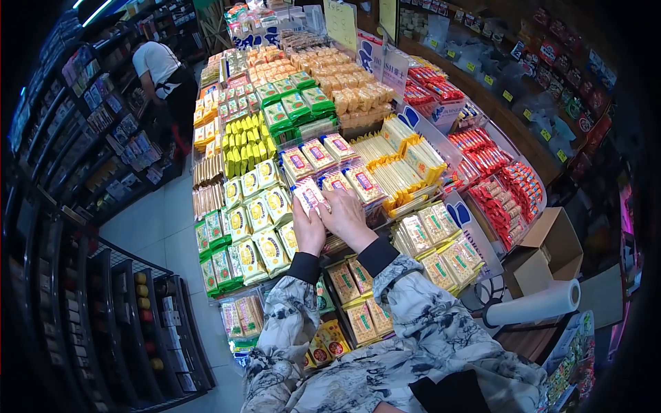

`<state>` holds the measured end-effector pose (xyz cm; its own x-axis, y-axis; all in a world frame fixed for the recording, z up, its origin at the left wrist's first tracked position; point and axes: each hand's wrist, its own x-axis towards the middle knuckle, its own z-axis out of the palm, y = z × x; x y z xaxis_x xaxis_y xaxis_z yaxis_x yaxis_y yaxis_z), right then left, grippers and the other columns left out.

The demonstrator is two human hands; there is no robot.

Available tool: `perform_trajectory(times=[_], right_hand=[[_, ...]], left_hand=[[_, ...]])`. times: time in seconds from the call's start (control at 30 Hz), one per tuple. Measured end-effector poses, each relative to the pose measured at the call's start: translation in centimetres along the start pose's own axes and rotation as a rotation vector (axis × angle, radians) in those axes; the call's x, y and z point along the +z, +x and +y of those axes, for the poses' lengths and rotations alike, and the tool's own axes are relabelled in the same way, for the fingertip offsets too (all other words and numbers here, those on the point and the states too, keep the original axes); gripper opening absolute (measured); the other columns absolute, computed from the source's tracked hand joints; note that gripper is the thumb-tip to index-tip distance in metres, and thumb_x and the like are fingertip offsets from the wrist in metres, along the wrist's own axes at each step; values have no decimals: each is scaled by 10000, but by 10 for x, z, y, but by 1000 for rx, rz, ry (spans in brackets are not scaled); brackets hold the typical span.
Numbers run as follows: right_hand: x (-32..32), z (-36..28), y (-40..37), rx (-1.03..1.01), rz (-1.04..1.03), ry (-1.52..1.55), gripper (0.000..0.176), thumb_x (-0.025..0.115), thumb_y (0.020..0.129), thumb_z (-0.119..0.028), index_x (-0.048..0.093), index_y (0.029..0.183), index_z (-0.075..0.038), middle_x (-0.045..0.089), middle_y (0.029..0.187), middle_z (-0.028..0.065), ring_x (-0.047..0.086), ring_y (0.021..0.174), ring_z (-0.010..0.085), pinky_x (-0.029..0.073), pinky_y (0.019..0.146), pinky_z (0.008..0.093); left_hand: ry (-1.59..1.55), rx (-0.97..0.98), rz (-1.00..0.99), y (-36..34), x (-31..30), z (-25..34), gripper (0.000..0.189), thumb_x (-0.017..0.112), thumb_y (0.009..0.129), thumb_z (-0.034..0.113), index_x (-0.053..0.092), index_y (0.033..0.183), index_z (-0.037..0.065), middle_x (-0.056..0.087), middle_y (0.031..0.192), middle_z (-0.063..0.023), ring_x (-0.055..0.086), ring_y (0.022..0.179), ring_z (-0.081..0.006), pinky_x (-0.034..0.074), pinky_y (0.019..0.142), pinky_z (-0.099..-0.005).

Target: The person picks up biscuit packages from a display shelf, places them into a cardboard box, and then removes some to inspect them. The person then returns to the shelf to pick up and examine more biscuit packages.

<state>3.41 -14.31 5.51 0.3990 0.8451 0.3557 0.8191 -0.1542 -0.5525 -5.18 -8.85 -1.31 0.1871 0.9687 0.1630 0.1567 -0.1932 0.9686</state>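
Note:
Both my hands meet over a crowded snack display table (206, 270). My left hand (308, 230) and my right hand (346, 217) together hold one small white-and-pink snack packet (308, 195), tilted upright above the rows. Just beyond it lie similar pink-labelled packets (318, 155) in a slanted row. To the left sit yellow-and-white round-logo packets (258, 213). My sleeves are grey patterned with black cuffs.
Green packets (219, 265), orange biscuit packs (358, 303), yellow stick boxes (399, 165) and red packs (502, 199) fill the table. A cardboard box (551, 251) and a white roll (537, 304) sit at right. A person (164, 76) bends at the far-left shelves. A wire rack (138, 323) stands at lower left.

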Motion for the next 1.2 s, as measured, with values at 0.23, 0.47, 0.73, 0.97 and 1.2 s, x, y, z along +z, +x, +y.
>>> perform_trajectory(times=[0.23, 0.47, 0.73, 0.97, 1.2], right_hand=[[-5, 2, -3, 1, -29, 19, 278, 574, 781, -210, 648, 992, -45, 638, 940, 155, 543, 935, 334, 443, 816, 418], [-6, 4, -3, 13, -57, 84, 266, 561, 788, -188, 647, 1000, -50, 645, 930, 158, 560, 912, 329, 443, 816, 418], [-3, 7, -2, -15, -15, 84, 257, 560, 786, -175, 649, 1000, -64, 650, 921, 147, 562, 892, 327, 440, 817, 409], [-5, 9, -3, -11, -15, 103, 245, 550, 790, -158, 650, 994, -67, 651, 913, 142, 558, 884, 325, 437, 814, 408], [-10, 16, -10, -93, 113, 178, 232, 549, 777, -114, 654, 979, -69, 639, 919, 130, 554, 865, 317, 432, 813, 398]], left_hand=[[30, 28, 10, 0, 1, 5, 523, 467, 870, 111, 299, 1320, -97, 373, 1328, -290, 385, 1234, -381, 300, 1037, -376], [28, 51, 26, -2, 3, 6, 536, 477, 869, 124, 297, 1324, -94, 374, 1330, -288, 382, 1239, -378, 296, 1039, -375], [88, 29, 4, -2, 3, 11, 579, 483, 859, 81, 240, 1353, -97, 359, 1358, -253, 394, 1245, -276, 317, 1024, -321], [118, 45, -23, -6, 2, 21, 589, 461, 861, 78, 210, 1368, -89, 314, 1390, -250, 362, 1270, -279, 283, 1045, -317], [-154, 14, -49, -18, -7, 34, 571, 442, 870, 73, 212, 1368, -86, 292, 1403, -253, 309, 1303, -300, 242, 1064, -334]])
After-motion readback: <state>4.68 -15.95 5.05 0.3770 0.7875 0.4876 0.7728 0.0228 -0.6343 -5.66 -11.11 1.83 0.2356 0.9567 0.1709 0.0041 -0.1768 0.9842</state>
